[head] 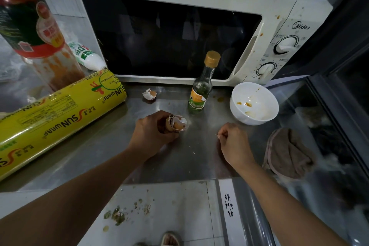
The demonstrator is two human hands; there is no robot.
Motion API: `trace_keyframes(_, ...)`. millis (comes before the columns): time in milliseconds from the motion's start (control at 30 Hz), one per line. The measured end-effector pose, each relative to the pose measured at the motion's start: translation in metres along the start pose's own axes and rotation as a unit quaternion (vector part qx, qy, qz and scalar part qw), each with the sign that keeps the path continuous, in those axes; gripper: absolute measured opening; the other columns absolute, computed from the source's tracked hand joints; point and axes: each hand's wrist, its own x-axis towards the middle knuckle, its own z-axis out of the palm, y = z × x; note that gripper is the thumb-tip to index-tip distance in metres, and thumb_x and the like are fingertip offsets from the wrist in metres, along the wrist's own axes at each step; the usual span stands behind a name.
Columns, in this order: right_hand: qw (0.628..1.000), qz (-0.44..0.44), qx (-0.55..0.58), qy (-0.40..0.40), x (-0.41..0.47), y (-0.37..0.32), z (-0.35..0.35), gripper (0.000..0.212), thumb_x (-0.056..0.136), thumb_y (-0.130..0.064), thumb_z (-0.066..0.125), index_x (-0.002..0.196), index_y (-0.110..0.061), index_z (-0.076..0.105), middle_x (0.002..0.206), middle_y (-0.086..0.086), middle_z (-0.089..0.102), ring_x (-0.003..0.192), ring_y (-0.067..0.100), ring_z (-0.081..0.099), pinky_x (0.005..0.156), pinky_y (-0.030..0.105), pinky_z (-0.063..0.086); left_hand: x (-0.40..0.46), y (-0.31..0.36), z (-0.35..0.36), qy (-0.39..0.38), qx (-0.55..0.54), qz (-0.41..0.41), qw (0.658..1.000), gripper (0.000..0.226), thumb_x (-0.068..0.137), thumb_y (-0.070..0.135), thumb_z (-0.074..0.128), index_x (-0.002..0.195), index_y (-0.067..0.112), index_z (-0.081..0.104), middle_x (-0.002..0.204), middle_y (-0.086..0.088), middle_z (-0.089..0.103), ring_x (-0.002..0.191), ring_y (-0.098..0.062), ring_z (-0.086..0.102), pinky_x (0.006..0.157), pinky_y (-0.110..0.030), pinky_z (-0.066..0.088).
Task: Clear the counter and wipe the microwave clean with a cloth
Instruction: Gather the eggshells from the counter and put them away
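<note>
Left hand (pixel 153 132) curled, gripping; right hand (pixel 233 144) seemingly pinching.

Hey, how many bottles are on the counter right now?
3: a small glass bottle upright before the microwave, a big sauce bottle far left, and a white bottle lying beside it. Others may be out of view.

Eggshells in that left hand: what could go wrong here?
The left hand grips crumbly eggshells; bits could drop onto the counter. The small bottle stands close ahead, so reaching for the other shell might tip it. The right hand seems to pinch only a tiny fragment.
</note>
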Motion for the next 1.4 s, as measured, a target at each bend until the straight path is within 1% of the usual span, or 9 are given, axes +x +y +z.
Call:
trace_keyframes(233, 0.997, -0.001, 0.081, 0.005, 0.001, -0.029, -0.017, 0.013, 0.089, -0.005, 0.055, 0.078, -0.012, 0.057, 0.082, 0.004, 0.060, 0.076, 0.014, 0.053, 0.066, 0.024, 0.042, 0.002, 0.004, 0.001, -0.008, -0.005, -0.003, 1.000, 0.044, 0.062, 0.021, 0.084, 0.100, 0.033, 0.063, 0.082, 0.024, 0.061, 0.076, 0.017, 0.054, 0.066, 0.006, 0.037)
trace_keyframes(367, 0.985, -0.082, 0.149, 0.014, 0.000, -0.072, -0.028, 0.009, 0.089, -0.012, 0.060, 0.081, -0.017, 0.060, 0.075, -0.008, 0.058, 0.067, -0.001, 0.051, 0.060, 0.004, 0.038, 0.001, 0.004, 0.000, -0.005, -0.003, -0.012, 1.000, 0.045, 0.062, 0.023, 0.084, 0.100, 0.034, 0.063, 0.082, 0.023, 0.061, 0.075, 0.014, 0.056, 0.063, 0.004, 0.038)
trace_keyframes(567, 0.980, -0.124, 0.150, -0.029, 0.003, -0.094, -0.021, 0.016, 0.090, -0.004, 0.054, 0.093, -0.010, 0.068, 0.084, -0.014, 0.056, 0.072, -0.004, 0.050, 0.067, -0.001, 0.037, -0.001, 0.001, -0.004, 0.010, -0.011, -0.010, 1.000, 0.046, 0.061, 0.024, 0.084, 0.102, 0.032, 0.065, 0.090, 0.015, 0.068, 0.084, -0.002, 0.064, 0.074, -0.014, 0.049)
trace_keyframes(733, 0.993, -0.063, 0.094, -0.027, 0.002, -0.065, -0.021, 0.018, 0.088, -0.003, 0.058, 0.087, -0.017, 0.069, 0.090, -0.004, 0.064, 0.080, 0.005, 0.056, 0.065, 0.005, 0.038, -0.009, -0.003, -0.013, 0.009, -0.012, -0.010, 1.000, 0.046, 0.064, 0.024, 0.082, 0.106, 0.031, 0.065, 0.093, 0.019, 0.064, 0.086, 0.003, 0.060, 0.068, 0.001, 0.039)
trace_keyframes(900, 0.996, -0.070, -0.002, -0.059, -0.026, -0.046, -0.008, 0.029, 0.088, 0.003, 0.051, 0.104, -0.012, 0.070, 0.112, 0.006, 0.063, 0.101, 0.018, 0.057, 0.089, 0.022, 0.042, -0.022, -0.002, -0.014, 0.020, -0.031, -0.015, 0.999, 0.043, 0.064, 0.022, 0.083, 0.102, 0.032, 0.065, 0.088, 0.018, 0.066, 0.084, 0.003, 0.062, 0.075, -0.008, 0.046)
trace_keyframes(1033, 0.987, -0.106, -0.067, -0.102, -0.048, -0.041, -0.001, 0.043, 0.092, -0.005, 0.048, 0.135, -0.010, 0.048, 0.142, 0.006, 0.045, 0.133, 0.018, 0.036, 0.112, 0.021, 0.022, -0.036, 0.001, -0.016, 0.015, -0.031, -0.015, 0.999, 0.043, 0.064, 0.022, 0.082, 0.101, 0.035, 0.064, 0.086, 0.020, 0.065, 0.079, 0.007, 0.060, 0.072, -0.007, 0.046)
trace_keyframes(1200, 0.980, -0.137, -0.039, -0.136, -0.082, -0.046, 0.007, 0.063, 0.087, 0.007, 0.046, 0.145, -0.014, 0.031, 0.152, 0.002, 0.030, 0.141, 0.014, 0.024, 0.110, 0.012, 0.003, -0.055, 0.003, -0.018, 0.013, -0.017, -0.011, 1.000, 0.045, 0.064, 0.021, 0.082, 0.105, 0.031, 0.065, 0.088, 0.018, 0.063, 0.078, 0.005, 0.059, 0.067, -0.002, 0.042)
trace_keyframes(1333, 0.982, -0.111, 0.027, -0.149, -0.097, -0.048, 0.003, 0.062, 0.084, 0.012, 0.044, 0.140, -0.017, 0.041, 0.140, 0.005, 0.049, 0.128, 0.020, 0.045, 0.111, 0.024, 0.029, -0.078, 0.004, -0.021, 0.023, -0.015, -0.012, 1.000, 0.045, 0.065, 0.023, 0.082, 0.106, 0.030, 0.065, 0.089, 0.018, 0.064, 0.076, 0.008, 0.059, 0.065, 0.000, 0.040)
trace_keyframes(1400, 0.982, -0.103, 0.076, -0.137, -0.095, -0.050, -0.006, 0.055, 0.086, 0.008, 0.045, 0.134, -0.019, 0.044, 0.125, 0.006, 0.059, 0.113, 0.022, 0.057, 0.100, 0.030, 0.045, -0.091, 0.005, -0.023, 0.027, -0.019, -0.008, 0.999, 0.043, 0.066, 0.027, 0.081, 0.105, 0.032, 0.064, 0.089, 0.020, 0.064, 0.079, 0.010, 0.059, 0.067, -0.001, 0.042)
